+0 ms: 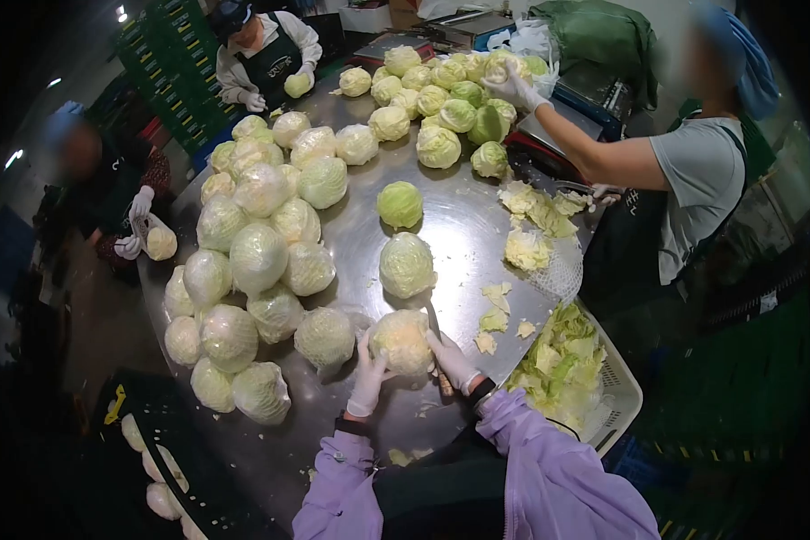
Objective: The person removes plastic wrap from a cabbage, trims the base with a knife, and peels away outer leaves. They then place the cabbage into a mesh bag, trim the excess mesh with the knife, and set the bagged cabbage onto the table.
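the held cabbage (401, 343) is located at the near edge of the table (472, 216), between the wearer's two gloved hands. the left hand (366, 380) grips its left side, with fingers curved along the lower surface. the right hand (454, 360) grips the opposite side. a knife (445, 385) is positioned at the right hand, its blade directed away from the wearer; whether that hand also grips the handle cannot be told.

directly beyond the held cabbage are a large green cabbage (407, 265) and, farther along the same line, a smaller green cabbage (400, 205). the wrapped cabbages (259, 258) form a group along the left side of the table. the nearest wrapped cabbage (324, 338) sits just beside the left hand. a heap of unwrapped cabbages (438, 146) occupies the far end.

loose leaves (493, 319) are scattered right of the knife. a white basket (628, 389) containing trimmed leaves (562, 364) adjoins the right table edge. a dark crate (189, 490) with further cabbages stands at the lower left.

three co-workers are stationed around the table: one at the right, touching the heap, and two at the left, each holding a cabbage.
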The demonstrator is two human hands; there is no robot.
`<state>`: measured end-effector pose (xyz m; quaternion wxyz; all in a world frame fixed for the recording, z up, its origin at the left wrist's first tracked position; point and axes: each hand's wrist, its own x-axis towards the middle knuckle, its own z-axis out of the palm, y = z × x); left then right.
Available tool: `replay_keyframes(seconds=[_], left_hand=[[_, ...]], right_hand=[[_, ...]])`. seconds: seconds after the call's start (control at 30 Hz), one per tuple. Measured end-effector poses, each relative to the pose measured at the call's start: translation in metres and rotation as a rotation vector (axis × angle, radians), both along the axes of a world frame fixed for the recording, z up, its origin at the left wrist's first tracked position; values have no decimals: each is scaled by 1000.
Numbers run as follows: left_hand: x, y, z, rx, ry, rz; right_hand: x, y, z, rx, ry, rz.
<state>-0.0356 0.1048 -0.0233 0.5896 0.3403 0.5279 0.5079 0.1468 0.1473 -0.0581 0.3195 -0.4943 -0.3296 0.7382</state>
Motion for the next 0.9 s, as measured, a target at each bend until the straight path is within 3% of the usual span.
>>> replay_keyframes(seconds=[0.03, 0.07, 0.13, 0.17, 0.23, 0.37, 0.4, 0.47, 0.5, 0.57, 0.6, 0.67, 0.73, 0.77, 0.8, 0.87, 0.9], left_hand=[[0, 3, -20, 198, 149, 32], [-5, 1, -39, 195, 151, 38], [-3, -8, -32, 112, -382, 142], [-2, -12, -26, 73, -381, 107], [0, -19, -25, 84, -445, 65], [4, -27, 1, 204, -522, -105], [5, -27, 9, 205, -522, -108], [6, -26, 20, -1, -527, -78], [6, -30, 9, 2, -525, -79], [10, -38, -25, 144, -886, 1], [10, -36, -28, 151, -885, 2], [11, -30, -33, 223, -707, 51], [11, -26, -35, 288, -531, 107], [10, -24, -35, 317, -445, 138], [10, -24, -31, 320, -448, 146], [9, -23, -2, 214, -717, 89], [8, -24, 16, 156, -848, 53]], right_hand=[[-6, -11, 34, 91, -190, 3], [-9, -18, 27, 205, -170, -39], [-6, -26, 54, 192, -248, -1], [-3, -25, 53, 189, -248, 3], [2, -23, 61, 808, -649, -82], [8, -21, 114, 978, -626, -32], [7, -24, 117, 979, -627, -35], [1, -29, 127, 668, -377, -99], [1, -28, 122, 671, -375, -101], [3, -21, 108, 419, -60, -326], [6, -24, 109, 424, -58, -323], [21, -37, 106, 167, -174, -238], [44, -59, 57, 317, -300, -105], [52, -73, 45, 252, -255, -138], [60, -85, 38, 185, -211, -172], [72, -91, 42, 141, -279, -111], [73, -89, 53, 303, -364, -129]])
